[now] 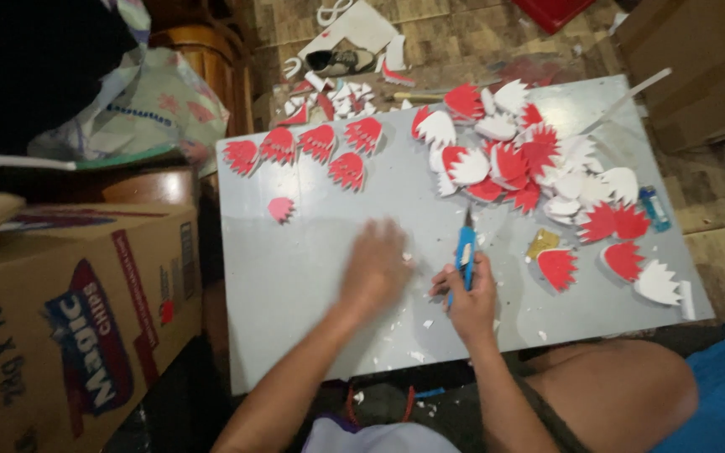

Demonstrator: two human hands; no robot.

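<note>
Near the lower middle of the frame, the right hand (469,295) is closed around a blue craft knife (465,253), held upright with its tip pointing toward the top of the picture. Just to its left, the left hand (375,267) lies palm down on the grey board (295,277); it is blurred, its fingers seem loosely spread and flat, and whether anything is under it cannot be told. Small white scraps (417,335) are scattered on the board around and below both hands. Along the board's upper left edge sits a row of red jagged-edged cutouts (304,144), with one small pinkish cutout (280,208) alone below them. At upper right a loose pile of red and white cutouts (539,164) spreads across the board, with a few more lying toward the right edge. A small blue lighter (654,208) lies near the right rim. A cardboard box (69,319) stands at the lower left of the frame, beside the board.
</note>
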